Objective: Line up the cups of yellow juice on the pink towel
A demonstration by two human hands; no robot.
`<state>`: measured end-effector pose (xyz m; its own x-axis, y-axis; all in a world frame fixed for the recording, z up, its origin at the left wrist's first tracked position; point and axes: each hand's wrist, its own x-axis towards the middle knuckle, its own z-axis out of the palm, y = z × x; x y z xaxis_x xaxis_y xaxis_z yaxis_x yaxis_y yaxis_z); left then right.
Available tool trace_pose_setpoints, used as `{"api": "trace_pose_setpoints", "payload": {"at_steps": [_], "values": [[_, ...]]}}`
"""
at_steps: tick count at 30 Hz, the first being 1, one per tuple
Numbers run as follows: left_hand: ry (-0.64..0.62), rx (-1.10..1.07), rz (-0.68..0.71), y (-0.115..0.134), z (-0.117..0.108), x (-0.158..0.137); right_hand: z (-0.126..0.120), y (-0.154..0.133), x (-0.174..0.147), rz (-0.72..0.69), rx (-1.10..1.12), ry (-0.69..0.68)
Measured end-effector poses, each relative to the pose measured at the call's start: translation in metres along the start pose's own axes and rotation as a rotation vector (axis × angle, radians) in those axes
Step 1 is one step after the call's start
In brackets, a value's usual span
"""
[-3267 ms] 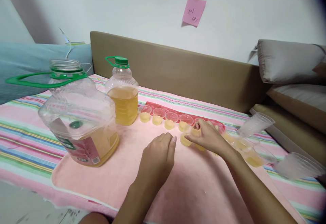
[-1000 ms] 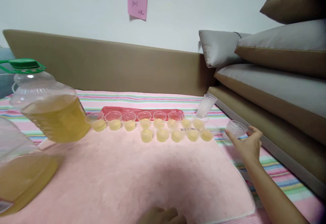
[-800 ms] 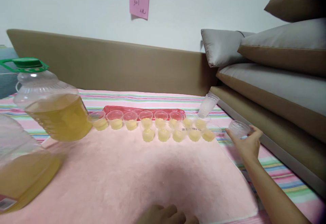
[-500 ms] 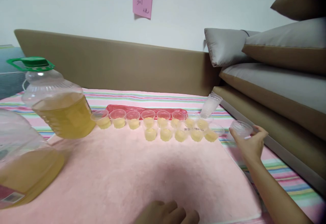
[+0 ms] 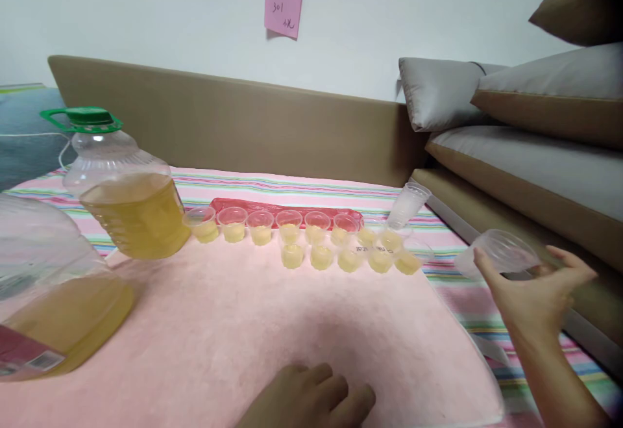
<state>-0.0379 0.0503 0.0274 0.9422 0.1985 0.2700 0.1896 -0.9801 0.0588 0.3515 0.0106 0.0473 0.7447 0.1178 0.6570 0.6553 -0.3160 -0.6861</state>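
On the right, my right hand grips a clear plastic cup by its side, with the cup raised and tilted. No liquid shows in it. My left hand is low in the middle over the pink cloth, its fingers loosely bent and slightly apart with nothing visible in them. Ahead of both hands stand two rows of clear plastic cups with a little yellow liquid in each. Faint dark print shows across the cups at the right end.
A large bottle of yellow liquid with a green cap stands at left; a second large bottle is nearer. Behind the cups lies red plastic packaging. A cup stack leans at the back right, beside piled cushions.
My right hand has moved right and closer with the cup, which is more tilted. The view has shifted slightly left. My left hand has barely moved.
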Motion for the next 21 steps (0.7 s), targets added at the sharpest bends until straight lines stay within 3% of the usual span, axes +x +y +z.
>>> {"api": "trace_pose_setpoints", "payload": {"at_steps": [4, 6, 10, 14, 17, 21], "values": [[0.173, -0.098, -0.142, -0.008, -0.021, -0.001, -0.027, -0.056, -0.021, -0.280, 0.347, -0.044], [0.247, -0.182, -0.246, -0.011, -0.034, -0.003, -0.031, -0.086, -0.041, -0.336, 0.562, -0.188], [0.328, -0.320, -0.415, -0.015, -0.054, -0.011, -0.025, -0.130, -0.093, -0.315, 0.763, -0.436], [0.438, -0.470, -0.507, -0.019, -0.056, -0.018, -0.021, -0.148, -0.139, -0.343, 0.786, -0.679], [0.545, -0.502, -0.494, -0.020, -0.053, -0.020, -0.021, -0.151, -0.158, -0.409, 0.769, -0.735], [0.563, -0.496, -0.510, -0.018, -0.051, -0.017, -0.021, -0.148, -0.167, -0.471, 0.749, -0.798]]}}
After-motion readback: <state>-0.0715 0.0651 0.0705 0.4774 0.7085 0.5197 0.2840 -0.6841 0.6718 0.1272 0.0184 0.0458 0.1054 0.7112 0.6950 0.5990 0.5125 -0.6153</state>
